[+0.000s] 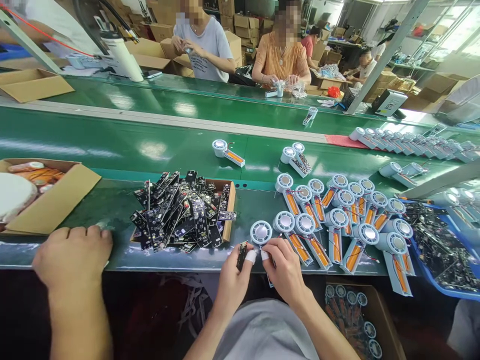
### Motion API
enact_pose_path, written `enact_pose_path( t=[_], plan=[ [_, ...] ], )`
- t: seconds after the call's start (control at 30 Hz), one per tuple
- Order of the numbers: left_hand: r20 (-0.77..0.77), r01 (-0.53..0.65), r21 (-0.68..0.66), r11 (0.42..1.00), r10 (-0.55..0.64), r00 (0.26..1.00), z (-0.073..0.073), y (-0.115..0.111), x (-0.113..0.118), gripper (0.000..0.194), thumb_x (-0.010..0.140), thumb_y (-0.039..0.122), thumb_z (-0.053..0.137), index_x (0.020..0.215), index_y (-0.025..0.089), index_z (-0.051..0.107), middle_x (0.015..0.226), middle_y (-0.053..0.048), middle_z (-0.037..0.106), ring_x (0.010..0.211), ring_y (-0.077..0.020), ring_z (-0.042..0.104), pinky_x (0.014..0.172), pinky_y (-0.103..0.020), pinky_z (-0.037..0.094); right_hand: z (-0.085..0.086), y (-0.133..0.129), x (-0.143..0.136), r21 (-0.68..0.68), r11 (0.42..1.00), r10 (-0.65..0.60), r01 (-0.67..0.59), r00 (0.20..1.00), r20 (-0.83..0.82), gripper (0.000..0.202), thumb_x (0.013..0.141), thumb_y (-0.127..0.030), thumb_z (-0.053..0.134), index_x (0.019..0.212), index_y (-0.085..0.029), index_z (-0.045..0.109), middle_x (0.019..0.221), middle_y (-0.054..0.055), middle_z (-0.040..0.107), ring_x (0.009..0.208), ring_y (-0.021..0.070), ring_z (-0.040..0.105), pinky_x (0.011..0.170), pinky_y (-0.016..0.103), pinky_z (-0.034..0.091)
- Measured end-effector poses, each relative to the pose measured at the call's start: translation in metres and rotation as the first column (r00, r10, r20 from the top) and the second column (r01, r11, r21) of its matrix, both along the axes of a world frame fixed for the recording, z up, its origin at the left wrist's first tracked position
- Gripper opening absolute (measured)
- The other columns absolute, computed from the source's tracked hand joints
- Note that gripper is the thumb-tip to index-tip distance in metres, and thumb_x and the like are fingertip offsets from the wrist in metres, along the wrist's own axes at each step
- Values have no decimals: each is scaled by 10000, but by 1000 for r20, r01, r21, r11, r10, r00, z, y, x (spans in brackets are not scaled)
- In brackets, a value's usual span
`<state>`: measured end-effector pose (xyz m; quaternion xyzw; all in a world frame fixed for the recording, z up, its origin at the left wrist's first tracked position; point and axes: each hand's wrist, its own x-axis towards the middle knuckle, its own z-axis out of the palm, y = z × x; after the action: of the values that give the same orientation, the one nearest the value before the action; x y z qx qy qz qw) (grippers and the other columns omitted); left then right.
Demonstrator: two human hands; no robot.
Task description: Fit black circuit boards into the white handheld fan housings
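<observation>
My left hand (237, 272) pinches a narrow black circuit board (242, 255) near the bench's front edge. Beside it my right hand (283, 265) is closed at the base of a light blue fan unit (261, 233), whose round head faces up; its handle is mostly hidden by the hands. White covers show on both thumbs, whose tips nearly meet under the fan head. Left of my hands, a heap of black circuit boards (180, 210) overflows a cardboard box (231, 200). Fan units with orange batteries (300, 247) stand grouped at the right.
Another person's fist (75, 252) rests on the bench at the left, by an open carton (56, 205). A blue basket (446, 290) of boards is at the right. A green conveyor (161, 142) carries some units. Below stands a box (390, 325) of fans. People sit across.
</observation>
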<state>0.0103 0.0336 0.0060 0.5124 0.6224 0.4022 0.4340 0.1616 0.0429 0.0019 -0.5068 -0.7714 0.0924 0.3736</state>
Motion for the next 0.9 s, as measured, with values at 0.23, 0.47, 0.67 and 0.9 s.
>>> enact_pose_path(
  t=[0.23, 0.47, 0.67, 0.9],
  plan=[
    [-205, 164, 122, 979, -137, 969, 3, -7, -3, 286, 945, 343, 397, 813, 219, 619, 787, -77, 700, 735, -241, 668, 680, -339, 523, 14, 3, -1, 77, 991, 86, -112, 956, 279, 237, 952, -70, 457, 935, -203, 652, 954, 87, 667, 741, 204, 564, 663, 333, 518],
    [-359, 193, 163, 968, -124, 925, -2, -11, -2, 288, 970, 293, 342, 747, 244, 519, 694, -42, 642, 633, -218, 631, 587, -305, 453, 17, 0, -7, 64, 992, 78, -106, 937, 341, 262, 964, -62, 427, 874, -208, 626, 894, 82, 642, 726, 214, 535, 639, 342, 495],
    [-458, 220, 220, 950, -98, 883, -4, -11, -3, 279, 976, 253, 323, 746, 256, 480, 670, -25, 610, 607, -209, 622, 558, -290, 431, 16, -1, -10, 73, 993, 63, -95, 932, 358, 251, 955, -55, 443, 839, -196, 615, 870, 82, 622, 718, 217, 511, 616, 340, 476],
    [-558, 281, 233, 931, -109, 823, -10, -13, -4, 262, 971, 186, 319, 768, 249, 473, 684, -18, 604, 595, -204, 625, 536, -283, 426, 14, -3, -13, 57, 996, 41, -71, 905, 424, 226, 903, -19, 526, 777, -199, 579, 820, 58, 598, 707, 212, 503, 593, 331, 446]
  ],
)
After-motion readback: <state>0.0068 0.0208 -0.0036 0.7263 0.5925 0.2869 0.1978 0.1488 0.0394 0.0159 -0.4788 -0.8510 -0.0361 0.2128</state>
